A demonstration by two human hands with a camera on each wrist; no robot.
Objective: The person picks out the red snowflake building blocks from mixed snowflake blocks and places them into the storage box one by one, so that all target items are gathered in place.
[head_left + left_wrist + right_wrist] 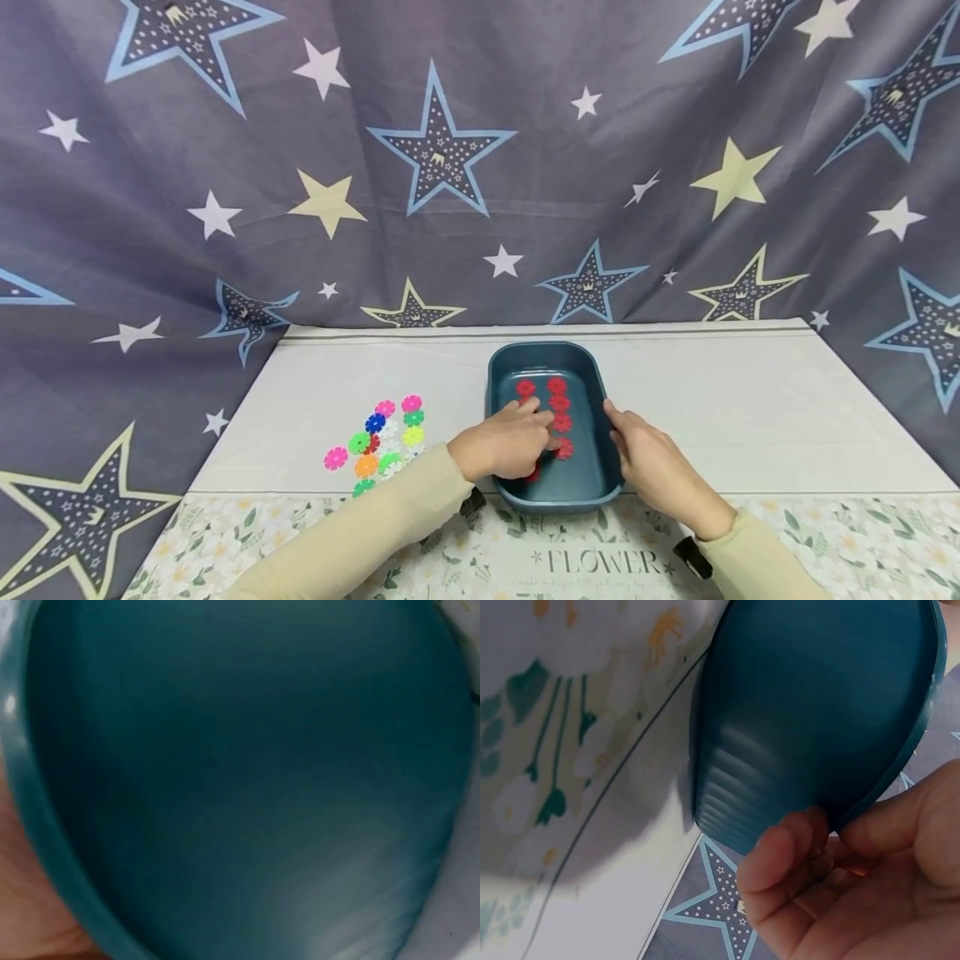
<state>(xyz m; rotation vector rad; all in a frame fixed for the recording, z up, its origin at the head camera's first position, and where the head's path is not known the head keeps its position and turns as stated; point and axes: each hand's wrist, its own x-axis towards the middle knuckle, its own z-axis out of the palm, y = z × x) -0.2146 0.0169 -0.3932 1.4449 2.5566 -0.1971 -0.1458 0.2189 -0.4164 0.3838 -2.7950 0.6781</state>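
A dark teal rectangular tray (pixel 588 492) stands on the table with red flower-shaped discs (pixel 559 403) in two rough columns on its floor. My left hand (pixel 506 442) reaches over the tray's left rim, its fingertips down among the discs. One finger touches or nearly touches the nearest disc (pixel 564 450) of the right column; part of the left column is hidden under this hand. With thumb and curled fingers, my right hand (pixel 652 458) grips the right rim. The right wrist view shows those fingers (pixel 769 859) against the tray's outer wall (pixel 810 712).
Left of the tray lies a loose cluster of flower discs in pink, blue, green, orange, yellow and white, including a pink disc (pixel 336 458). A white cloth (pixel 750 400) with a floral front strip (pixel 847 533) covers the table. Behind hangs a star-patterned curtain (pixel 480 233).
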